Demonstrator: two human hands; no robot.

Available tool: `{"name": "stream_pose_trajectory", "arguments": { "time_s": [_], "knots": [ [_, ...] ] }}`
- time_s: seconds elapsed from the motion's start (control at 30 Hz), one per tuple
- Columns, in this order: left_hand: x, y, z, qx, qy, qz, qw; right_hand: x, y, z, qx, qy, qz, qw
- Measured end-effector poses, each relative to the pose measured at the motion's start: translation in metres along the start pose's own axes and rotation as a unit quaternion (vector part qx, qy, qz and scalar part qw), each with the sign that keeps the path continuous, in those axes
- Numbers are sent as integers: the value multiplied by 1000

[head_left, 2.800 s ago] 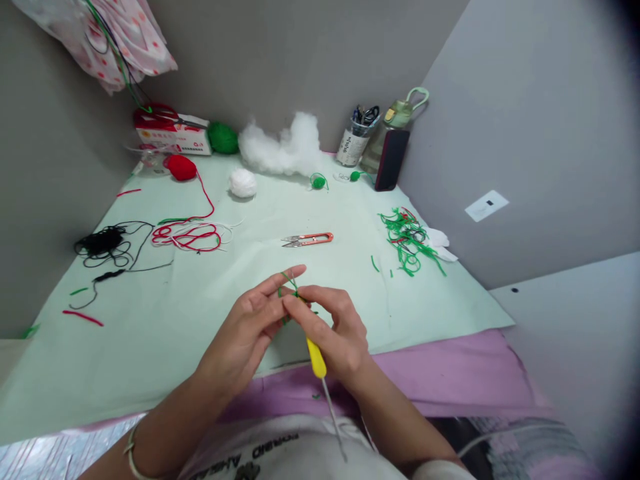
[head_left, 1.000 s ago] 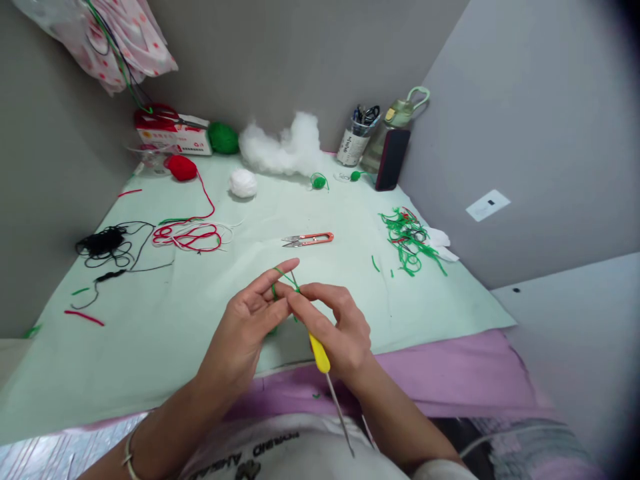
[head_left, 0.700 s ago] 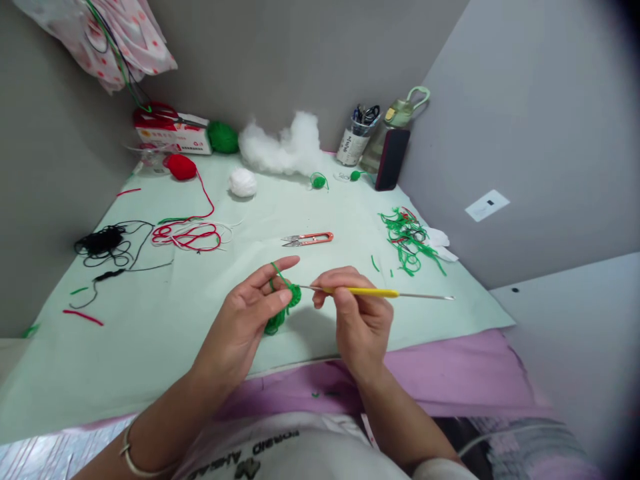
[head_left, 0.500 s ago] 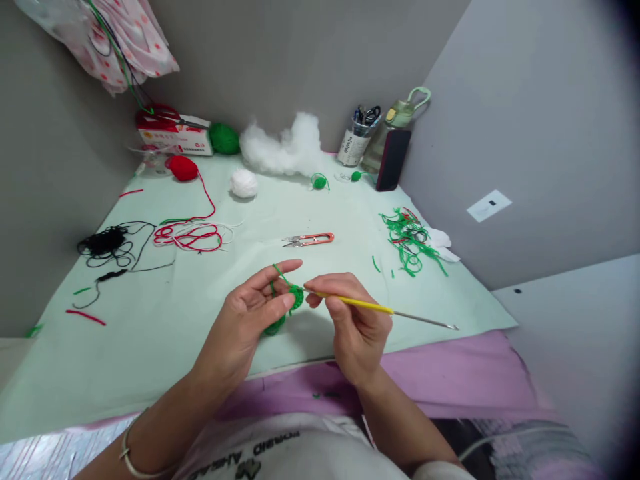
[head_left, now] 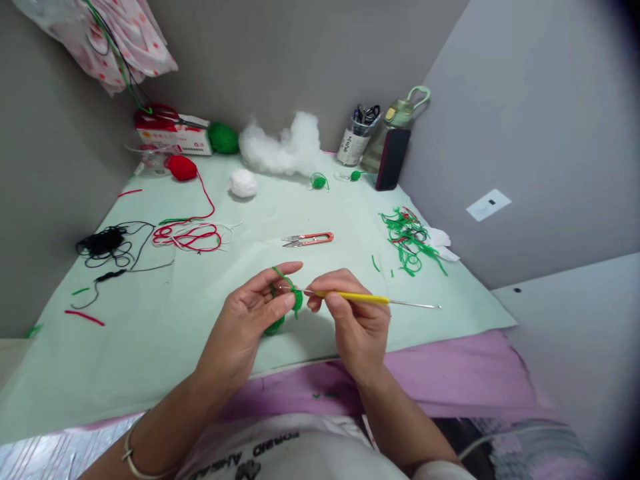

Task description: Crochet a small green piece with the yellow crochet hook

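Note:
My left hand (head_left: 247, 320) pinches a small green crochet piece (head_left: 295, 299) between thumb and fingers, with green yarn looped over its stretched index finger. My right hand (head_left: 356, 317) grips a yellow-handled crochet hook (head_left: 360, 297) that lies almost level, its tip at the green piece and its metal tail pointing right. Both hands hover just above the pale green table mat (head_left: 210, 300), near its front edge.
Orange thread snips (head_left: 309, 239) lie beyond my hands. Green yarn scraps (head_left: 410, 241) sit to the right, red and white yarn (head_left: 187, 235) and black yarn (head_left: 103, 242) to the left. At the back stand white stuffing (head_left: 283, 147), yarn balls, a pen cup (head_left: 355, 140) and a phone (head_left: 391, 160).
The hook swung from pointing down toward my body to lying level, pointing right, with its tip in the green piece. My left hand stayed in place holding the piece.

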State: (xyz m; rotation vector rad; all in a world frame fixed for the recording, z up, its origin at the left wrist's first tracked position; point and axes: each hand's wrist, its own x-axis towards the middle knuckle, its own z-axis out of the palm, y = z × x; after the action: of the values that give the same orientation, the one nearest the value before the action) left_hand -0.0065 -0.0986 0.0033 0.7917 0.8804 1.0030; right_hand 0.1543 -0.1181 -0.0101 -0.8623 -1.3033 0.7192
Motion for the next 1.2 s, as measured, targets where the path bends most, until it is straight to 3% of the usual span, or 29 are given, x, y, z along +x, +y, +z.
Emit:
{"name": "stream_pose_trajectory", "arguments": {
  "time_s": [0.17,0.4,0.53,0.63,0.73,0.83,0.93,1.07,1.2],
  "knots": [
    [3,-2,3,-50,6,-10,999,-3,-4,2,-121,-2,-65,991],
    [4,-2,-2,-77,-13,-35,996,2,3,2,20,3,14,1000],
    [4,-1,-2,-83,-12,-32,996,3,2,2,14,5,18,1000],
    [3,-1,3,-94,-11,-26,995,-3,6,3,-76,-12,-38,996],
    [2,-3,7,-106,-16,-44,993,-12,15,4,-208,-24,-137,968],
    [3,-3,5,-136,-49,-87,986,-16,18,2,-228,-20,-172,958],
    [6,1,-3,-149,-47,-98,983,-11,11,-2,-145,7,-116,983],
    [6,5,-6,-76,0,-68,995,-3,1,-3,12,49,14,999],
    [2,2,1,-4,-23,-15,1000,0,2,2,40,11,21,999]
  ]
}}
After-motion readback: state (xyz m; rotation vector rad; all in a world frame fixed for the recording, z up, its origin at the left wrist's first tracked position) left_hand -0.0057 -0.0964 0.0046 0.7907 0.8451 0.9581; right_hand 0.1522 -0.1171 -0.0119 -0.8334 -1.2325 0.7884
